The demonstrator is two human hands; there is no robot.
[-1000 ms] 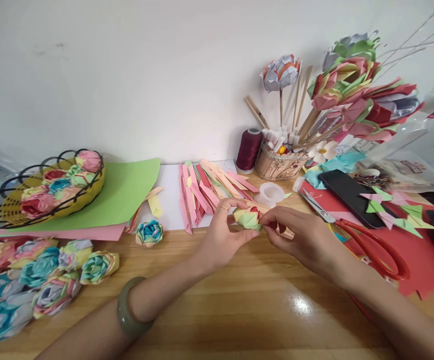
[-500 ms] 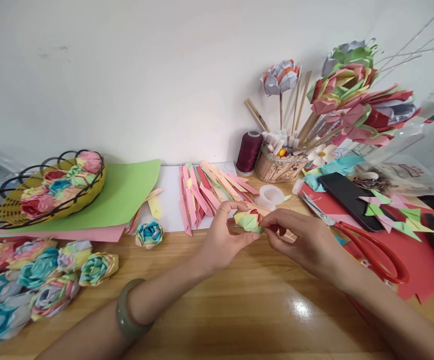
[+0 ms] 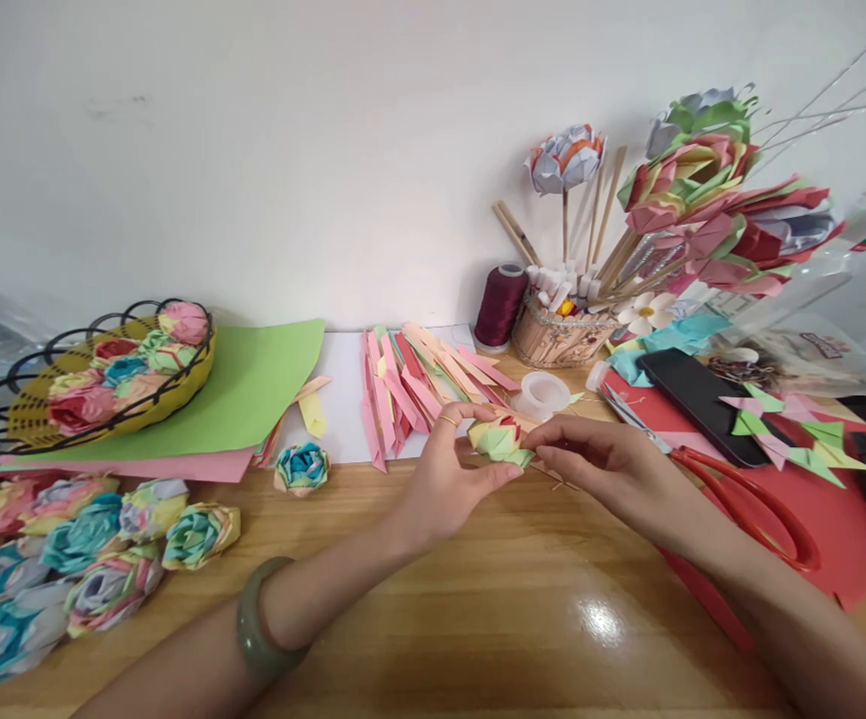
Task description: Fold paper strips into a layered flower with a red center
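Near the middle, my left hand point(image 3: 451, 474) holds a small folded paper flower point(image 3: 498, 441), yellow and green with red at its heart, between thumb and curled index finger. My right hand point(image 3: 601, 459) is closed at the flower's right side, its thumb and index finger pinched together by the green petals. Whatever those fingertips grip is too small to make out. Behind the hands lies a pile of pink, red and peach folded paper strips point(image 3: 403, 384) on a white sheet. A blue paper flower point(image 3: 302, 467) rests left of my left hand.
A yellow basket point(image 3: 178, 394) of paper flowers stands on green paper point(image 3: 268, 374) at left, with several flowers point(image 3: 114, 589) before it. Rightward are a maroon thread spool point(image 3: 501, 308), a holder point(image 3: 563, 338) with sticks, red-handled scissors point(image 3: 799, 529) and a black phone point(image 3: 702, 399).
My right hand has shifted slightly right, and its fingers have come closer together. The flower in my left hand has turned a little. The whole view has shifted slightly.
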